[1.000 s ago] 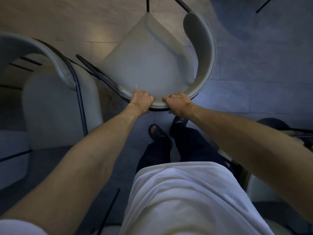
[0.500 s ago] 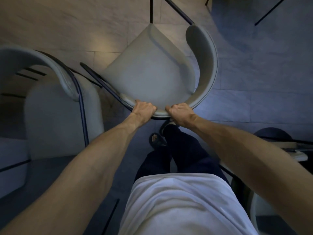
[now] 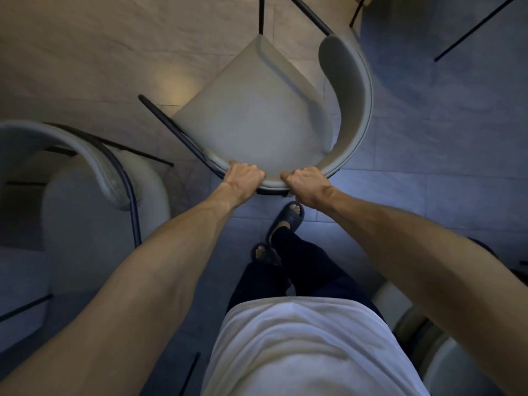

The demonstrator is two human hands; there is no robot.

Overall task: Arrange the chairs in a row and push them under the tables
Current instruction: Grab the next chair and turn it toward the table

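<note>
Grey chair w/ black frame, white shirt, dk-blue trousers.

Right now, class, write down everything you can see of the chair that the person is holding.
The chair has a pale grey padded seat and a curved backrest wrapping one side, on a thin dark metal frame. Seen from above, it is turned at an angle over the tiled floor. The left hand and right hand grip the backrest's rim side by side. Whether its legs touch the floor is unclear.
</note>
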